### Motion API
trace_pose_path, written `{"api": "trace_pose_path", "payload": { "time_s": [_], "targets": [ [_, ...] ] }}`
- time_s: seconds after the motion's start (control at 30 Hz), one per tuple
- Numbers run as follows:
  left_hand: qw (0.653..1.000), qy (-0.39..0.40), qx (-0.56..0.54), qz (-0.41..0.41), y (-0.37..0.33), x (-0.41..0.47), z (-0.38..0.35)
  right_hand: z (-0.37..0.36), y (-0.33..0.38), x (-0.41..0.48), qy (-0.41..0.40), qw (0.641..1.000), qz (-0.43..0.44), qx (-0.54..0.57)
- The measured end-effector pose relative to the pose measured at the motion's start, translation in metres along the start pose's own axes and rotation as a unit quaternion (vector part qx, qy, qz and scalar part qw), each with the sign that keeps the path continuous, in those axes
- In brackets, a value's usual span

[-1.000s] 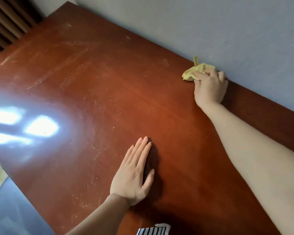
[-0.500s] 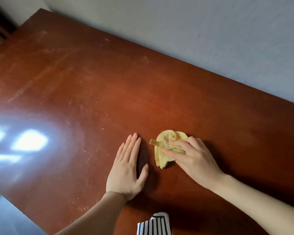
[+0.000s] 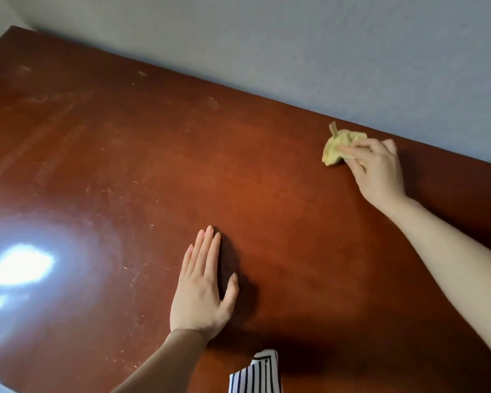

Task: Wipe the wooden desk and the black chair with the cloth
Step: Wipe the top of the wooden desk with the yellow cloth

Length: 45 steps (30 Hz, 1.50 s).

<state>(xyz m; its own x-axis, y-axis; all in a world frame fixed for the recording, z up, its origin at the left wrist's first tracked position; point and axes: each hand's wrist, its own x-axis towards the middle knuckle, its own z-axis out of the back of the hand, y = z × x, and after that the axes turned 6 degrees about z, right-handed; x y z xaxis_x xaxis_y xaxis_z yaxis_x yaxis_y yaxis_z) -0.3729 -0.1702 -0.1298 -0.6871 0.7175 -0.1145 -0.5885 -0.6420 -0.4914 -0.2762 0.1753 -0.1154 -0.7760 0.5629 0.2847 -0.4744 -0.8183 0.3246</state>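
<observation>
Cloth (image 3: 338,147) sits bunched under right hand (image 3: 376,171) at the desk's (image 3: 267,180) far edge for scrubbing, left hand (image 3: 201,290) flat, bracing.

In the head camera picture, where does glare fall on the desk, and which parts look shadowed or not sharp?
Head view: a white glare patch washes out the desk at lower left. Head view: the left hand throws a dark shadow to its right. Head view: the right hand and the cloth it holds look slightly soft.
</observation>
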Motion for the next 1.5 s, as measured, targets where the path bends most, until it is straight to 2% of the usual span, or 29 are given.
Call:
{"api": "trace_pose_path", "payload": {
  "time_s": [0.17,0.27,0.37,0.47,0.63,0.8,0.97,1.03,1.2,1.4,1.5],
  "targets": [
    [1.000,0.002,0.002,0.003,-0.001,0.000,-0.001,-0.040,0.046,0.054,-0.051,0.981,-0.179,-0.057],
    [1.000,0.000,0.000,0.005,0.000,0.000,-0.001,-0.058,0.080,0.064,-0.047,0.981,-0.183,-0.044],
    [1.000,-0.001,0.002,0.008,0.001,0.001,-0.001,-0.069,0.113,0.063,-0.017,0.992,-0.118,-0.046],
    [1.000,0.002,0.004,0.008,0.001,0.001,0.000,-0.076,0.145,0.044,0.023,0.999,-0.003,-0.024],
    [1.000,0.005,0.011,0.016,0.000,0.000,0.000,-0.058,0.161,-0.014,0.086,0.978,0.192,0.012],
    [1.000,0.002,0.015,0.014,0.002,0.000,0.001,-0.032,0.127,-0.081,0.105,0.938,0.324,0.065],
    [1.000,0.000,0.018,0.009,0.002,-0.001,0.001,0.001,0.063,-0.102,0.138,0.916,0.374,0.053],
    [1.000,0.000,0.018,0.008,0.002,-0.001,0.000,0.011,0.038,-0.091,0.117,0.931,0.345,0.030],
    [1.000,0.003,0.020,0.007,-0.001,0.000,0.000,0.020,-0.007,-0.037,0.075,0.978,0.192,-0.005],
    [1.000,0.007,0.017,0.008,-0.001,0.001,0.000,-0.009,-0.003,0.027,-0.005,0.997,0.070,-0.030],
    [1.000,0.005,0.013,0.006,-0.001,0.002,0.000,-0.031,0.016,0.052,-0.052,0.996,-0.062,-0.043]
  ]
}}
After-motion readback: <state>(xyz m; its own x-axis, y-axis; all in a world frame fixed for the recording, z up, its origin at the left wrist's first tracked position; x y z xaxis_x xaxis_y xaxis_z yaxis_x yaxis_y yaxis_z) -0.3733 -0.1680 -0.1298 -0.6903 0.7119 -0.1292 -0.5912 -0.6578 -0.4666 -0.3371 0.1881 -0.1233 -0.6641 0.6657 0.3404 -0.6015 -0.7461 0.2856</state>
